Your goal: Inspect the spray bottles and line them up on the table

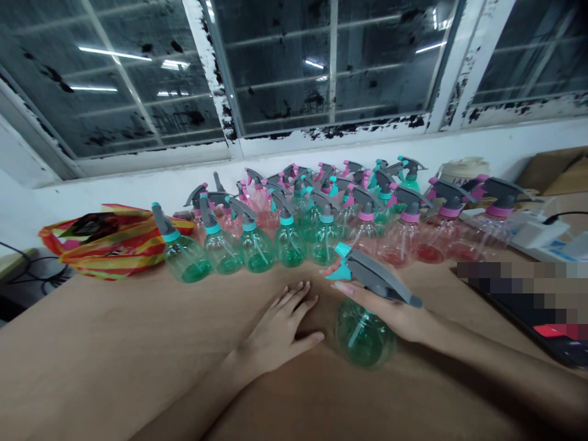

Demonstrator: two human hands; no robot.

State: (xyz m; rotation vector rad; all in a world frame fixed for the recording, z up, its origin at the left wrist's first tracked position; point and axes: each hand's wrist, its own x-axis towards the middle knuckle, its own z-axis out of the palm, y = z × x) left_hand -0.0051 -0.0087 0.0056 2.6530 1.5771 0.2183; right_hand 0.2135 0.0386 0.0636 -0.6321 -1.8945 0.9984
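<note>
A green spray bottle [365,334] with a grey and teal trigger head is in my right hand [399,312]. My fingers wrap around its neck just below the trigger head, and the fingertips show near the teal trigger. To its left, my left hand [280,331] lies palm down on the wooden table [114,355], fingers stretched out and holding nothing. Beyond both hands stand rows of spray bottles; the front row has green ones [260,251] with teal collars at the left and pink ones [399,245] with pink collars at the right.
At the left sits a red and yellow striped bag [124,251]. A dark phone-like device [514,318], partly blurred out, lies at the right edge. Behind it are a white power strip [542,229] and a cardboard box [558,171]. A wall with windows [321,67] backs the table.
</note>
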